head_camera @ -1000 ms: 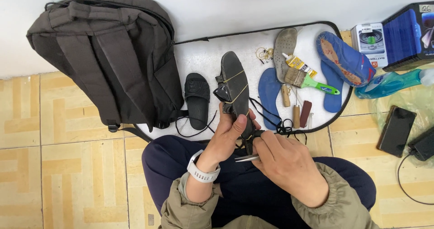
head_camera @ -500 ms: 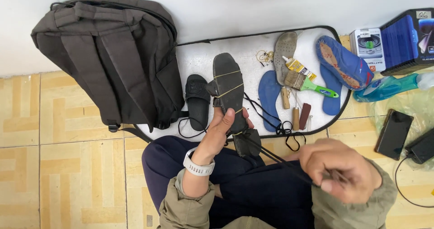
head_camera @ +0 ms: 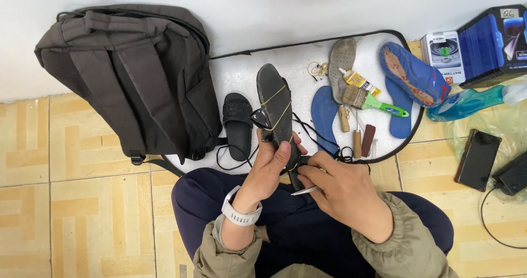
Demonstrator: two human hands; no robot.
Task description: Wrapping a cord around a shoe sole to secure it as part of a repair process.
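Note:
My left hand (head_camera: 272, 168) grips a black sandal (head_camera: 275, 105) sole-up, with yellowish thread wrapped across the sole. My right hand (head_camera: 343, 193) is at the sandal's heel end and pinches a thin metal needle or awl (head_camera: 303, 190), its tip pointing left below the sandal. Black thread (head_camera: 318, 138) runs from the sandal towards the mat. A white watch (head_camera: 240, 212) is on my left wrist. I sit cross-legged in dark trousers.
A white mat (head_camera: 241, 72) holds a second black sandal (head_camera: 237, 124), blue insoles (head_camera: 324, 113), a grey insole (head_camera: 341, 61), a glue tube (head_camera: 357, 80), a green-handled brush (head_camera: 373, 100) and small wooden tools. A dark backpack (head_camera: 132, 74) is at left. Boxes, a phone (head_camera: 477, 160) and a plastic bag are at right.
My right hand had pulled far out to the right with the thread taut; now it is back at the sandal's heel with the needle. The left hand kept hold of the sandal.

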